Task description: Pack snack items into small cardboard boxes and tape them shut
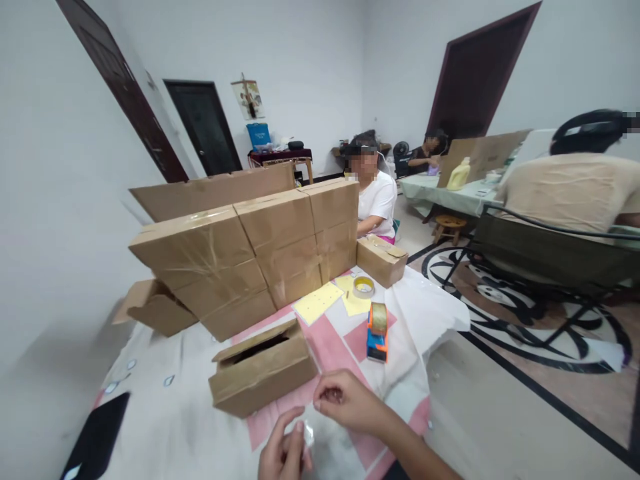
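At the bottom of the view my left hand (285, 448) is closed, thumb against fingers, on a small shiny clear piece of plastic (309, 435). Just beside it, my right hand (347, 401) has its fingers curled into a pinch; whatever may be between the fingertips is hidden. In front of both hands lies a long cardboard box (270, 373) with a dark gap along its top. To the right of that box rests a blue and orange tape dispenser (377, 340) with a roll of tape on it. A loose tape roll (363, 287) lies behind the dispenser.
Stacked taped cartons (285, 247) form a wall across the table. An open carton (160, 310) stands left, a smaller box (383, 260) right. Yellow sheets (319, 303) lie between. A black flat object (97, 437) is at lower left. A person (383, 197) sits behind the cartons.
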The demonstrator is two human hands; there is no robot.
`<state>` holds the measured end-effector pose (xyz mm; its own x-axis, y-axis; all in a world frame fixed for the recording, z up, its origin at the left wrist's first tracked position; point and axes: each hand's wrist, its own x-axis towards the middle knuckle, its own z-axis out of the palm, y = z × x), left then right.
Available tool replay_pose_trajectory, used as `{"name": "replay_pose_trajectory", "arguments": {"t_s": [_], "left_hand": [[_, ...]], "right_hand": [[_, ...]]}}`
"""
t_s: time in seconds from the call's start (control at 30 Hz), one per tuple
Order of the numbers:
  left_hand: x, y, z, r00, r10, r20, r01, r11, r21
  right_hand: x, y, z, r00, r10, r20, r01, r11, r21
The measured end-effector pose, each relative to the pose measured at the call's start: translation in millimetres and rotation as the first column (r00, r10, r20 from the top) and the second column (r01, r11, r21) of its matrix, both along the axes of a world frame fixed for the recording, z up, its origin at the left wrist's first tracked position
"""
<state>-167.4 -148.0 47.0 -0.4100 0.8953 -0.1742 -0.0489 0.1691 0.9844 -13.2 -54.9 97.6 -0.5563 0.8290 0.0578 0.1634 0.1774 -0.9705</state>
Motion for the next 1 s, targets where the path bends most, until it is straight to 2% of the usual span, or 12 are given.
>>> {"name": "replay_pose_trajectory", "arguments": {"t_s": [0.17, 0.33, 0.43, 0.5, 0.57, 0.63, 0.67, 0.73, 0.77, 0.83, 0.9, 1.0], "left_hand": [[-10, 3, 7.6, 0.997, 0.001, 0.075, -0.005, 0.999, 0.05], [-8, 7, -2.1, 0.992, 0.02, 0.127, -0.026, 0.998, 0.051], [-3, 7, -8.9, 0.989, 0.044, 0.139, -0.052, 0.997, 0.051], [-3, 6, -10.5, 0.993, 0.076, 0.095, -0.082, 0.995, 0.06], [-14, 8, -7.9, 0.984, 0.152, -0.089, -0.145, 0.986, 0.083], [-36, 15, 0.4, 0.881, 0.257, -0.398, -0.201, 0.964, 0.176], [-50, 20, 6.7, 0.77, 0.317, -0.554, -0.213, 0.946, 0.244], [-77, 36, 22.4, 0.525, 0.372, -0.765, -0.127, 0.924, 0.362], [-89, 45, 30.9, 0.379, 0.402, -0.834, -0.146, 0.916, 0.374], [-106, 63, 45.7, 0.181, 0.293, -0.939, -0.147, 0.952, 0.268], [-114, 75, 53.9, 0.116, 0.096, -0.989, -0.078, 0.993, 0.088], [-118, 80, 52.1, 0.15, -0.174, -0.973, 0.018, 0.985, -0.173]], "right_hand": [[-20, -2, 5.7, 0.999, -0.03, 0.045, 0.029, 0.999, 0.024], [-25, -1, 4.7, 0.998, -0.015, 0.066, 0.014, 1.0, 0.027], [-24, 1, 4.7, 0.999, 0.025, 0.041, -0.029, 0.994, 0.101], [-20, 4, 4.4, 1.0, 0.01, 0.024, -0.014, 0.987, 0.162], [-14, 9, 4.6, 0.998, -0.059, -0.016, 0.061, 0.982, 0.18], [-5, 17, 6.1, 0.986, -0.154, -0.069, 0.164, 0.97, 0.181], [1, 20, 7.6, 0.977, -0.191, -0.09, 0.205, 0.961, 0.186], [13, 27, 11.9, 0.965, -0.229, -0.128, 0.253, 0.942, 0.221], [19, 29, 14.5, 0.962, -0.231, -0.146, 0.261, 0.934, 0.243], [29, 33, 20.1, 0.958, -0.206, -0.199, 0.257, 0.923, 0.285], [37, 34, 25.9, 0.957, -0.157, -0.243, 0.231, 0.92, 0.317], [41, 38, 35.8, 0.965, -0.075, -0.25, 0.159, 0.93, 0.332]]}}
